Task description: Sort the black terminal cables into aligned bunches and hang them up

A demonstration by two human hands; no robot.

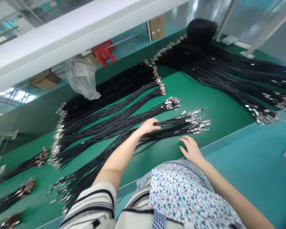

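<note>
Several bundles of black wires with metal terminals on their ends lie across a green table. My left hand rests on the nearest bundle, fingers curled down onto the wires near their terminal ends. My right hand lies flat on the green table just in front of that bundle, fingers stretched out and apart, holding nothing. The terminals of the nearest bundle fan out to the right of my left hand.
More wire bundles lie behind, and a large heap sits at the far right. Small bundles lie at the left. A clear plastic bag hangs over the far edge. A white beam runs overhead.
</note>
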